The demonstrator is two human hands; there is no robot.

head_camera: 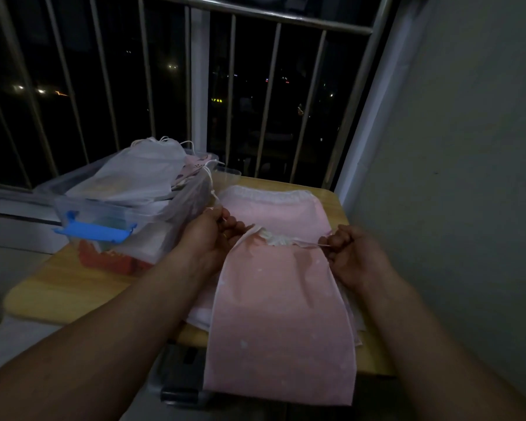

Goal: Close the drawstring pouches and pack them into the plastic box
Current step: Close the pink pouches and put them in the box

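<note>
My left hand (pixel 216 238) and right hand (pixel 354 253) each pinch a drawstring (pixel 312 245) end, the pink pouch (pixel 281 314) stretched between them, its mouth partly gathered. I'd pull evenly outward until it cinches. The plastic box (pixel 113 208) sits just beyond my left fist.

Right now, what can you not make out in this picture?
Head view, dim light:
- Lower contents of the clear plastic box: covered by the white fabric pouch on top.
- Cloth stack on the wooden table: covered by the pink fabric drawstring pouch.
- Ends of its white cord: hidden inside the left hand and right hand.
</note>
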